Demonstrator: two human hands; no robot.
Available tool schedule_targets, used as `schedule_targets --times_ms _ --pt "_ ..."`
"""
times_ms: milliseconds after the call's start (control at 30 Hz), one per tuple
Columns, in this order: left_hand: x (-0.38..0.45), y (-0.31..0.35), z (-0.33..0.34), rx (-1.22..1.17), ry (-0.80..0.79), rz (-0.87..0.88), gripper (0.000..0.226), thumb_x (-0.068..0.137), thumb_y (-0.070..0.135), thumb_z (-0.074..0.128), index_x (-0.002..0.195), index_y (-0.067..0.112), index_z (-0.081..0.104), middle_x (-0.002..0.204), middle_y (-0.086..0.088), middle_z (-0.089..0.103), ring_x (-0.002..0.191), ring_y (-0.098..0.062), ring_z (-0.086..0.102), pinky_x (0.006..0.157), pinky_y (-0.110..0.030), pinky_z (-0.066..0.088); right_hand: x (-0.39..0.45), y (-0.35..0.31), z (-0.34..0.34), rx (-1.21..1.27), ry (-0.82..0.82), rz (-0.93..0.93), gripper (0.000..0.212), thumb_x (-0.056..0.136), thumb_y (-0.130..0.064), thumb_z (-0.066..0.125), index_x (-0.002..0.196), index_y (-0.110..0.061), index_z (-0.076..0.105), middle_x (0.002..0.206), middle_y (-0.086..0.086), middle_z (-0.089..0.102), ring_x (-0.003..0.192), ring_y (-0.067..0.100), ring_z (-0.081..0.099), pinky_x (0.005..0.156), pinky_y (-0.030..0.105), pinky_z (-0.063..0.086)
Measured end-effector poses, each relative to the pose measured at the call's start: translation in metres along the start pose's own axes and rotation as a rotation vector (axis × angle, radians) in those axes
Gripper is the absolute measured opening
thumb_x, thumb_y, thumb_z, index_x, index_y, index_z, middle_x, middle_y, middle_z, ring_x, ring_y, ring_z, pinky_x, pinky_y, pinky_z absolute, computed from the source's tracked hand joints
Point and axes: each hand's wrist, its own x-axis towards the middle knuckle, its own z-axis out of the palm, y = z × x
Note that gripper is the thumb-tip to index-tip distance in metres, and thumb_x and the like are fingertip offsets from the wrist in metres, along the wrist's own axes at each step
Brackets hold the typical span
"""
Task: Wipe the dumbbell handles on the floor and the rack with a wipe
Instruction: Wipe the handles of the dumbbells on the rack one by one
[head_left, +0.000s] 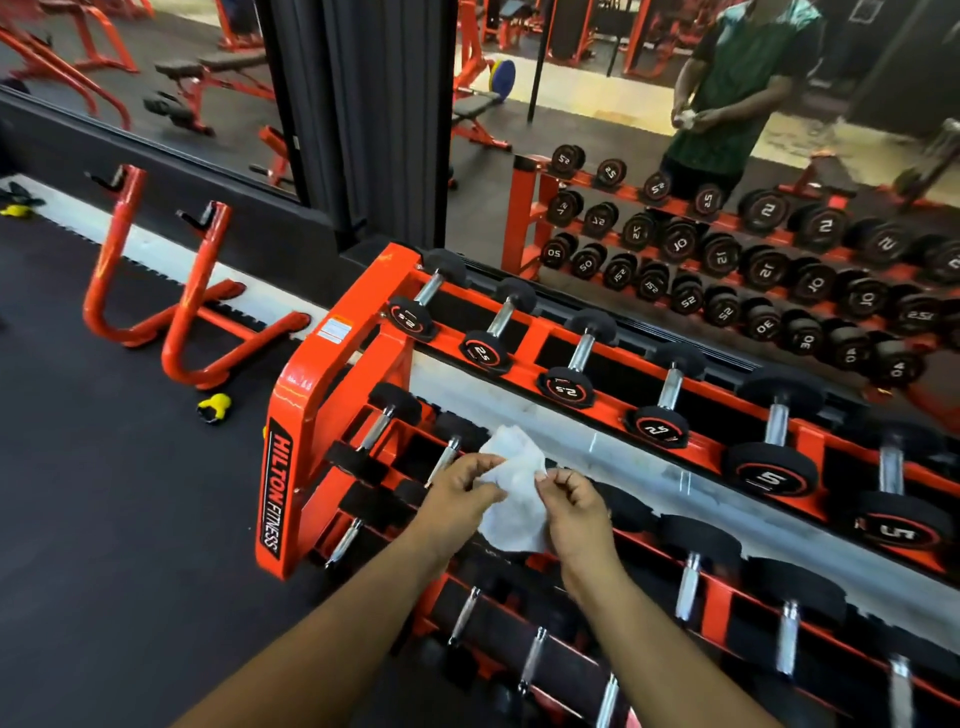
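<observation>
Both my hands pinch wipe (511, 491) above rack (332, 374): left hand (460, 491), right hand (574, 506), fingertips pressed on cloth. No handle (669, 387) touched; wiping looks unstarted.

Counts — 1 wipe (511, 488), 2 hands, 1 orange rack (332, 395), 3 tiers; top tier shows 6 dumbbells — 4 marked 2.5, 2 marked 5.

Above the orange dumbbell rack (311, 395), the left hand (460, 493) and right hand (571, 506) pinch a white wipe (511, 488) stretched between them, over the rack's middle shelf.
</observation>
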Motion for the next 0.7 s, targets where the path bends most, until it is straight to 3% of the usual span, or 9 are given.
schedule_targets --times_ms 67,133,200,267,367,433,500,600,700 --pt "0.004 0.000 -0.004 0.043 0.034 0.038 0.008 0.091 0.021 0.073 0.099 0.018 0.072 0.099 -0.001 0.074 0.094 -0.012 0.067 0.087 -0.029 0.053 0.000 -0.003 0.005 -0.049 0.028 -0.053 0.011 0.096 -0.022 0.066 0.094 -0.012 0.070 0.085 0.000 0.075 0.074 0.009 0.068 0.066 0.023 0.054" --pt "0.012 -0.004 -0.011 0.162 0.092 0.116 0.018 0.089 0.032 0.075 0.084 0.015 0.072 0.082 0.001 0.071 0.080 -0.009 0.064 0.077 -0.029 0.051 0.001 -0.004 0.009 -0.035 0.047 -0.091 0.011 0.097 -0.020 0.065 0.094 -0.010 0.069 0.081 -0.001 0.071 0.071 0.008 0.063 0.063 0.020 0.050" --pt "0.015 -0.004 -0.019 0.195 0.147 0.138 0.021 0.094 0.030 0.072 0.079 0.015 0.069 0.078 0.001 0.066 0.074 -0.010 0.059 0.073 -0.030 0.049 0.002 -0.004 0.011 0.022 0.061 -0.101 0.012 0.099 -0.020 0.061 0.095 -0.010 0.066 0.080 0.002 0.066 0.073 0.013 0.058 0.064 0.022 0.049" --pt "0.016 -0.006 -0.028 0.123 0.170 0.119 0.022 0.097 0.031 0.068 0.082 0.014 0.069 0.080 -0.001 0.067 0.077 -0.011 0.059 0.073 -0.031 0.048 0.003 -0.003 0.012 0.096 0.053 -0.097 0.016 0.101 -0.024 0.059 0.094 -0.011 0.063 0.087 0.005 0.066 0.081 0.017 0.059 0.075 0.030 0.052" --pt "0.011 -0.010 -0.032 -0.058 0.063 -0.003 0.027 0.099 0.037 0.065 0.095 0.011 0.069 0.092 -0.004 0.072 0.090 -0.020 0.063 0.084 -0.037 0.052 0.005 0.001 0.017 0.219 0.008 -0.022 0.018 0.103 -0.026 0.056 0.093 -0.011 0.061 0.097 0.007 0.067 0.092 0.022 0.060 0.087 0.044 0.051" --pt "0.009 -0.012 -0.031 -0.202 -0.035 -0.114 0.040 0.095 0.046 0.067 0.105 0.008 0.070 0.107 -0.011 0.075 0.101 -0.027 0.068 0.096 -0.046 0.053 0.006 0.001 0.020 0.229 -0.012 -0.008 0.016 0.103 -0.022 0.055 0.095 -0.010 0.061 0.097 0.006 0.068 0.093 0.021 0.061 0.089 0.044 0.052" --pt "0.008 -0.008 -0.031 -0.255 -0.091 -0.210 0.048 0.092 0.053 0.069 0.111 0.009 0.072 0.112 -0.014 0.075 0.108 -0.032 0.071 0.098 -0.050 0.055 0.005 -0.002 0.022 0.167 -0.060 -0.032 0.014 0.103 -0.021 0.056 0.096 -0.010 0.062 0.094 0.004 0.072 0.090 0.018 0.065 0.083 0.038 0.055" --pt "0.015 -0.002 -0.029 -0.221 -0.039 -0.184 0.022 0.095 0.030 0.072 0.100 0.009 0.077 0.102 -0.014 0.077 0.104 -0.037 0.071 0.091 -0.045 0.058 0.007 -0.004 0.021 0.044 -0.096 -0.059 0.013 0.103 -0.024 0.056 0.095 -0.018 0.064 0.094 0.008 0.074 0.083 0.017 0.067 0.077 0.038 0.057" --pt "0.022 -0.001 -0.030 -0.314 0.116 -0.170 0.011 0.097 0.020 0.070 0.088 0.013 0.073 0.093 -0.008 0.075 0.092 -0.030 0.068 0.082 -0.041 0.055 0.014 -0.002 0.016 0.020 0.042 -0.089 0.014 0.101 -0.028 0.059 0.090 -0.023 0.066 0.098 0.014 0.071 0.083 0.022 0.063 0.080 0.042 0.055"
